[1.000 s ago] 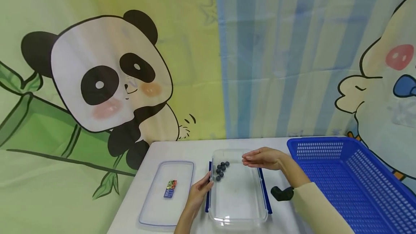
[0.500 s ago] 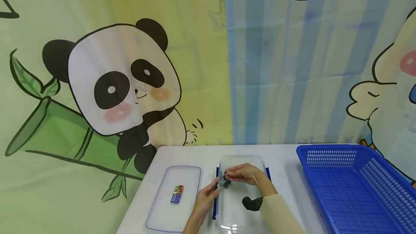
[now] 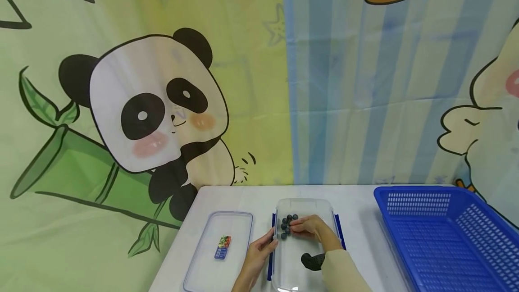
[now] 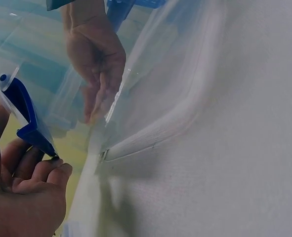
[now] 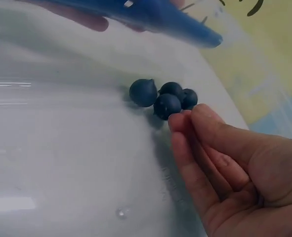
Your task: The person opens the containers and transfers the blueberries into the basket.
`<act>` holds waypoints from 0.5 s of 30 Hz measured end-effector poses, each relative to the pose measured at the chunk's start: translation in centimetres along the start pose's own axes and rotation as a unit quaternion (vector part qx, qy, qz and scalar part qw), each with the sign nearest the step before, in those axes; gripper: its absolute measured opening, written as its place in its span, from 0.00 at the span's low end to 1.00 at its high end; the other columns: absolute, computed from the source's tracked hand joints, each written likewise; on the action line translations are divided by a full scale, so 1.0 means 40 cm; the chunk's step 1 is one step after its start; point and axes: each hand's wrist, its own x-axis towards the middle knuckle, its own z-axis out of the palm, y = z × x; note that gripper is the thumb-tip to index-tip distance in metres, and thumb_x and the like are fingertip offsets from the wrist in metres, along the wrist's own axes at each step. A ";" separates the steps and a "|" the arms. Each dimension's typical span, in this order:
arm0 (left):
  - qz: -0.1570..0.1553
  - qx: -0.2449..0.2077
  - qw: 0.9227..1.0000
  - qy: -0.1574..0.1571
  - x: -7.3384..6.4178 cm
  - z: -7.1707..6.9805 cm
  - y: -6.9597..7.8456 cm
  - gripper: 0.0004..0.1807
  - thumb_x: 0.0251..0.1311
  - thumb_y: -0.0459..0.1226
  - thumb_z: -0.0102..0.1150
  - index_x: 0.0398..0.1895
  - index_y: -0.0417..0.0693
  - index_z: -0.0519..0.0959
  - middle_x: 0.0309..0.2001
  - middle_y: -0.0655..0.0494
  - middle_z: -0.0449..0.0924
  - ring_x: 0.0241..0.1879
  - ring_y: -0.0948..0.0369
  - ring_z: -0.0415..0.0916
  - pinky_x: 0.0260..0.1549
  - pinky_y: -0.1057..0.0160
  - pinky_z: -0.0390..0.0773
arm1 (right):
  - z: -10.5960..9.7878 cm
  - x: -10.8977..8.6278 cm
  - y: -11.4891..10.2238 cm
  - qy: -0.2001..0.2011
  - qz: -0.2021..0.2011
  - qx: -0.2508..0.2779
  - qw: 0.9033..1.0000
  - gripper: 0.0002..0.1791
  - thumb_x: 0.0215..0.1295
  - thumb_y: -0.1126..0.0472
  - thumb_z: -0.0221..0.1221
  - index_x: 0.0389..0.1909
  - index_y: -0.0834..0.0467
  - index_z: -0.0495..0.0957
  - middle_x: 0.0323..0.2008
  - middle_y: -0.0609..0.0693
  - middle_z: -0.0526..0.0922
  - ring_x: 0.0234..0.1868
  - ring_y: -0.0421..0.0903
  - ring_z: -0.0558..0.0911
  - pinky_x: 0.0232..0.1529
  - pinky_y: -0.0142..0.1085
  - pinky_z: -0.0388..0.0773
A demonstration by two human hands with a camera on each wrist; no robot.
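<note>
A clear plastic food container [image 3: 302, 265] with blue side latches stands on the table in the head view. Several blueberries [image 3: 284, 226] lie clustered inside, near its left wall. My left hand [image 3: 255, 256] grips the left side of the container; in the left wrist view, thumb and fingers surround a hinged blue latch [image 4: 29, 111]. Reaching inside, my right hand [image 3: 312, 229] has thumb and fingertips together right at the blueberries [image 5: 167, 106]. The right wrist view shows these fingers loosely bent, with a berry partly hidden behind the thumb.
A clear lid [image 3: 202, 265] with a printed label [image 3: 222, 247] lies left of the container. To the right stands a large blue plastic basket [image 3: 438, 238]. A black curved piece [image 3: 312, 262] sits by my right sleeve. A cartoon panda curtain [image 3: 154, 107] hangs behind the white table [image 3: 365, 238].
My right hand has moved left and down from the container's right side to the blueberries. My left hand stays on the container's side. The head view has shifted slightly.
</note>
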 end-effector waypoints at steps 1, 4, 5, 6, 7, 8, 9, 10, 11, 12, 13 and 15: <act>0.000 0.001 1.000 -0.001 -0.001 0.000 0.000 0.26 0.61 0.36 0.56 0.61 0.39 0.66 0.63 0.42 0.61 0.63 0.49 0.58 0.60 0.62 0.63 | -0.001 0.001 0.005 -0.005 0.004 0.005 1.000 0.15 0.53 0.77 0.60 0.44 0.77 0.75 0.31 0.60 0.84 0.31 0.46 0.83 0.37 0.38 0.82; -0.001 0.002 1.000 -0.003 -0.001 0.001 -0.001 0.26 0.61 0.37 0.57 0.61 0.39 0.66 0.63 0.43 0.62 0.63 0.49 0.58 0.60 0.62 0.64 | -0.007 0.004 0.018 -0.022 0.014 0.024 0.999 0.15 0.54 0.77 0.59 0.44 0.77 0.75 0.30 0.59 0.84 0.31 0.47 0.83 0.37 0.37 0.82; -0.002 0.004 1.000 -0.003 -0.001 0.002 0.000 0.26 0.61 0.37 0.57 0.61 0.39 0.66 0.63 0.43 0.62 0.63 0.49 0.58 0.60 0.62 0.64 | -0.008 0.004 0.021 -0.025 0.018 0.025 0.999 0.15 0.55 0.77 0.59 0.44 0.76 0.75 0.30 0.59 0.84 0.31 0.47 0.83 0.37 0.37 0.82; -0.006 0.004 1.000 -0.003 -0.001 0.002 0.000 0.26 0.61 0.37 0.57 0.61 0.40 0.66 0.64 0.43 0.62 0.64 0.49 0.58 0.60 0.62 0.64 | -0.009 0.003 0.023 -0.026 0.021 0.025 0.999 0.14 0.55 0.77 0.59 0.44 0.76 0.75 0.30 0.58 0.84 0.31 0.47 0.83 0.36 0.37 0.82; -0.007 0.005 1.000 -0.004 -0.001 0.003 0.001 0.26 0.61 0.37 0.57 0.61 0.40 0.67 0.64 0.43 0.62 0.64 0.49 0.58 0.60 0.61 0.64 | -0.010 0.003 0.025 -0.027 0.022 0.024 0.999 0.14 0.55 0.76 0.59 0.44 0.75 0.75 0.30 0.58 0.84 0.31 0.47 0.83 0.36 0.36 0.82; -0.010 0.006 1.000 -0.004 -0.001 0.003 0.003 0.26 0.60 0.37 0.57 0.61 0.41 0.67 0.64 0.43 0.61 0.64 0.49 0.58 0.60 0.61 0.63 | -0.010 0.003 0.027 -0.027 0.025 0.023 0.999 0.14 0.55 0.76 0.59 0.44 0.75 0.76 0.30 0.58 0.84 0.32 0.47 0.83 0.36 0.36 0.82; -0.012 0.008 1.000 -0.004 -0.002 0.003 0.004 0.26 0.61 0.37 0.57 0.61 0.41 0.67 0.64 0.43 0.61 0.64 0.49 0.58 0.60 0.60 0.63 | -0.010 0.003 0.029 -0.029 0.027 0.022 0.999 0.14 0.55 0.76 0.59 0.44 0.74 0.76 0.30 0.58 0.84 0.32 0.47 0.84 0.36 0.36 0.82; -0.017 0.008 1.000 -0.001 -0.002 0.003 0.007 0.26 0.61 0.37 0.57 0.62 0.43 0.67 0.64 0.44 0.61 0.64 0.49 0.58 0.60 0.60 0.63 | -0.009 0.002 0.029 -0.030 0.029 0.020 0.999 0.14 0.55 0.76 0.59 0.44 0.74 0.76 0.31 0.58 0.84 0.32 0.48 0.84 0.37 0.37 0.82; -0.017 0.010 1.000 0.000 -0.003 0.003 0.009 0.25 0.61 0.37 0.57 0.62 0.43 0.67 0.64 0.43 0.61 0.64 0.49 0.58 0.60 0.59 0.63 | -0.007 0.003 0.029 -0.033 0.030 0.021 0.999 0.15 0.55 0.75 0.59 0.45 0.74 0.76 0.31 0.58 0.84 0.33 0.48 0.84 0.38 0.37 0.82; -0.016 0.010 1.000 0.001 -0.003 0.003 0.011 0.25 0.61 0.37 0.57 0.62 0.42 0.67 0.64 0.43 0.61 0.64 0.49 0.58 0.60 0.59 0.64 | -0.005 0.003 0.030 -0.035 0.030 0.023 0.999 0.15 0.55 0.75 0.59 0.45 0.74 0.76 0.31 0.58 0.84 0.33 0.48 0.84 0.38 0.38 0.82; -0.015 0.011 1.000 0.001 -0.003 0.002 0.013 0.25 0.61 0.37 0.57 0.62 0.42 0.67 0.64 0.43 0.61 0.64 0.49 0.58 0.60 0.59 0.64 | -0.004 0.003 0.030 -0.037 0.029 0.026 0.999 0.15 0.55 0.75 0.60 0.44 0.74 0.76 0.32 0.58 0.84 0.34 0.48 0.84 0.39 0.38 0.82; -0.011 0.014 1.000 0.001 -0.002 0.002 0.015 0.25 0.61 0.36 0.56 0.62 0.42 0.66 0.64 0.44 0.61 0.64 0.49 0.58 0.60 0.59 0.64 | 0.000 0.005 0.030 -0.040 0.025 0.030 0.998 0.15 0.54 0.75 0.60 0.44 0.74 0.76 0.32 0.59 0.84 0.34 0.49 0.84 0.40 0.39 0.82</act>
